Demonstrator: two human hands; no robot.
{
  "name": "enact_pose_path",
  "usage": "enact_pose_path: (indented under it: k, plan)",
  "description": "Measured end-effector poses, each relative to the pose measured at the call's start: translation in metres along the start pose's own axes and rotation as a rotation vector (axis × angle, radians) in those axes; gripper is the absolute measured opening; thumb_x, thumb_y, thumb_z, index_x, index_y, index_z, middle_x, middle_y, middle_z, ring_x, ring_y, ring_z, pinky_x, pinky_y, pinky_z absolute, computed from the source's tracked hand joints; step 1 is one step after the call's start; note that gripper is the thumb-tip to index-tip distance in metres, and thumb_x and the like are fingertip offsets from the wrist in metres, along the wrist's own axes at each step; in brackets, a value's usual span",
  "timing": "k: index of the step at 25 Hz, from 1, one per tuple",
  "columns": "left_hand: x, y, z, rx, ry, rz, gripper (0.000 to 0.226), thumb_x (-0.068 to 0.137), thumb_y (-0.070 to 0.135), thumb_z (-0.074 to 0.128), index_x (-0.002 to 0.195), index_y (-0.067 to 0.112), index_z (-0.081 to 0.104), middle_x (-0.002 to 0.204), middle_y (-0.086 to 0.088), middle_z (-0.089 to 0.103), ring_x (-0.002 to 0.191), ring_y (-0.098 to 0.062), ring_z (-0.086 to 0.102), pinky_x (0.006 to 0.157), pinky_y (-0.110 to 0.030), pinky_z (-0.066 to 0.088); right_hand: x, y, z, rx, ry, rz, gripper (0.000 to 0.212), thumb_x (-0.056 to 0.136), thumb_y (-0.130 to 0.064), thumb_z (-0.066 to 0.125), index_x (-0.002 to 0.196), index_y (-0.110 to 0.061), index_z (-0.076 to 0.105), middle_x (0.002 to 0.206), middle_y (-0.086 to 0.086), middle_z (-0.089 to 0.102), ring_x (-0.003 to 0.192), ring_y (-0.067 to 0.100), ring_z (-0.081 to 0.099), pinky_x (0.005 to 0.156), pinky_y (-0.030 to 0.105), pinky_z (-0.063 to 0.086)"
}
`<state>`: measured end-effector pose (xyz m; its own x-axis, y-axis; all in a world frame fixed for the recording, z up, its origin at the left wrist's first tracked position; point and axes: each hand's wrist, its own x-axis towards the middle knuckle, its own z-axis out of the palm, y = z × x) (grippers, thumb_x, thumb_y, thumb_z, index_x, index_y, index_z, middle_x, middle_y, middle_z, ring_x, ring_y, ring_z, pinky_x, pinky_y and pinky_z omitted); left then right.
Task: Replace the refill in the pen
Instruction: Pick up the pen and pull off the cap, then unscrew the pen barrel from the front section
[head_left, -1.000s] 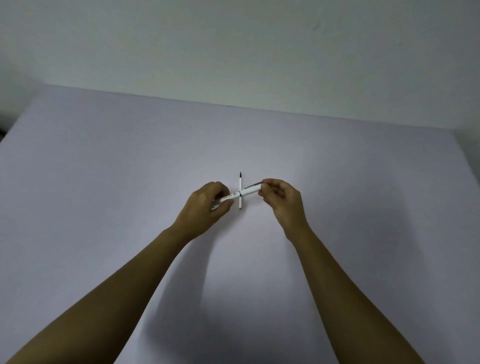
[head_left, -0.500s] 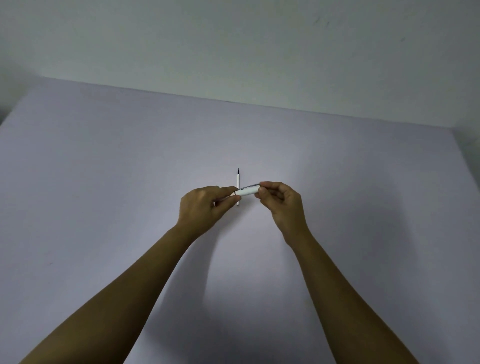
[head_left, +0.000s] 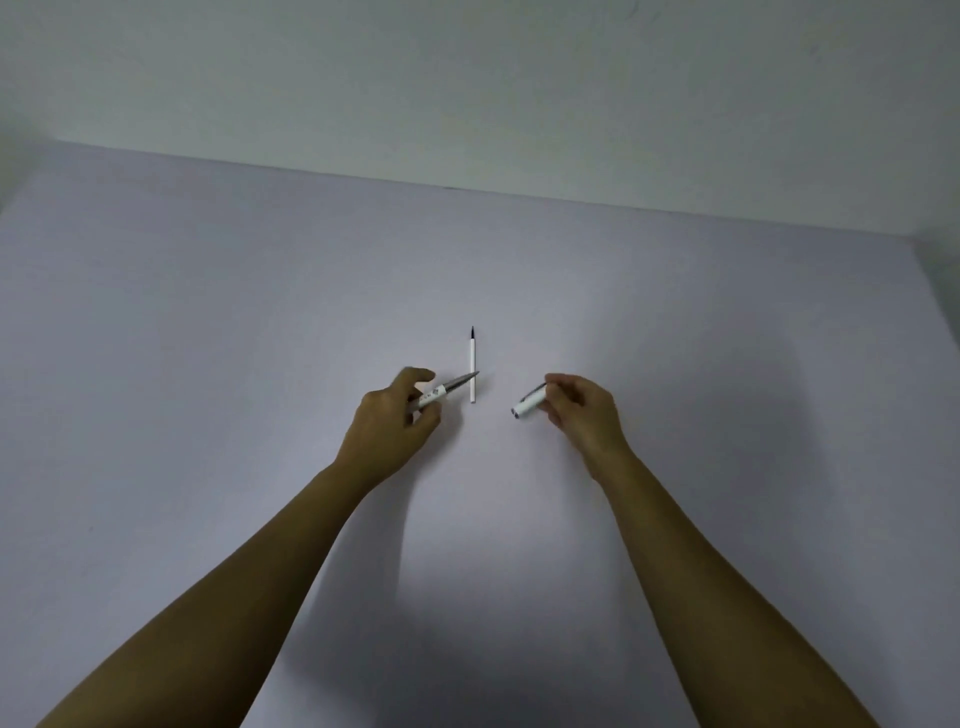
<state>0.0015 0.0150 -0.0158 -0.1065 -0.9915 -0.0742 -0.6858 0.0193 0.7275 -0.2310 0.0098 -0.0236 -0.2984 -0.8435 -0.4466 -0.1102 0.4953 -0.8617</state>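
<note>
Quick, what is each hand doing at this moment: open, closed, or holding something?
Left hand: closed on the pen's front part, its grey tip exposed.
Right hand: closed on the white barrel.

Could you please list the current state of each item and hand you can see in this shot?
Pen body: uncapped, grey tip exposed, held off the table.
Pen cap: off the pen, open end facing left.
Spare refill: lying flat on the table, dark tip pointing away, untouched.
Left hand: closed on the pen body.
Right hand: pinching the pen cap.
Table: bears only the refill.
</note>
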Motion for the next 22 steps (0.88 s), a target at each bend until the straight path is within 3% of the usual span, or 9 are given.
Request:
enact_pose_path:
  k: [3, 5, 10, 15, 19, 22]
  plan:
    - [0.001, 0.003, 0.000, -0.060, 0.013, -0.021, 0.007, 0.084, 0.019, 0.058, 0.086, 0.019, 0.052, 0.060, 0.011, 0.052, 0.049, -0.006, 0.047, 0.046, -0.012, 0.036, 0.010, 0.010, 0.003, -0.353, -0.001, -0.036, 0.023, 0.088, -0.018, 0.060, 0.109, -0.008, 0.064, 0.109, 0.014, 0.069, 0.102, 0.026, 0.064, 0.089, 0.028, 0.047]
    - [0.001, 0.008, 0.002, -0.046, 0.026, 0.004, 0.004, 0.084, 0.018, 0.058, 0.085, 0.018, 0.055, 0.066, 0.011, 0.055, 0.055, -0.004, 0.049, 0.052, -0.009, 0.038, 0.015, 0.011, 0.006, -0.430, 0.003, -0.071, 0.022, 0.088, -0.017, 0.061, 0.106, -0.006, 0.066, 0.107, 0.014, 0.070, 0.102, 0.025, 0.063, 0.084, 0.023, 0.043]
    - [0.000, 0.012, 0.001, -0.032, 0.033, 0.022, 0.005, 0.084, 0.016, 0.058, 0.089, 0.016, 0.058, 0.081, 0.003, 0.060, 0.067, -0.006, 0.051, 0.059, -0.008, 0.038, 0.020, 0.014, 0.011, -0.457, 0.052, -0.106, 0.020, 0.087, -0.016, 0.062, 0.103, -0.004, 0.069, 0.107, 0.013, 0.071, 0.101, 0.024, 0.064, 0.086, 0.024, 0.044]
    - [-0.003, 0.013, 0.003, -0.087, 0.002, -0.041, 0.005, 0.083, 0.021, 0.059, 0.088, 0.020, 0.058, 0.073, -0.002, 0.064, 0.067, -0.019, 0.058, 0.060, -0.025, 0.044, 0.022, 0.017, 0.013, -0.486, 0.088, -0.125, 0.022, 0.087, -0.018, 0.063, 0.104, -0.004, 0.068, 0.106, 0.013, 0.071, 0.101, 0.024, 0.064, 0.082, 0.020, 0.040]
    - [-0.005, 0.013, 0.002, -0.100, 0.003, -0.067, 0.001, 0.082, 0.022, 0.061, 0.082, 0.022, 0.059, 0.070, 0.000, 0.064, 0.067, -0.018, 0.059, 0.057, -0.020, 0.042, 0.023, 0.016, 0.011, -0.503, 0.090, -0.109, 0.027, 0.088, -0.021, 0.062, 0.108, -0.003, 0.066, 0.109, 0.013, 0.070, 0.104, 0.024, 0.063, 0.082, 0.019, 0.039]
    - [-0.007, 0.015, -0.002, -0.108, 0.004, -0.063, 0.002, 0.082, 0.023, 0.061, 0.081, 0.023, 0.060, 0.070, 0.000, 0.064, 0.065, -0.016, 0.058, 0.055, -0.019, 0.040, 0.018, 0.010, 0.004, -0.541, 0.083, -0.130, 0.029, 0.089, -0.023, 0.061, 0.110, -0.002, 0.065, 0.111, 0.015, 0.070, 0.106, 0.026, 0.063, 0.090, 0.026, 0.043]
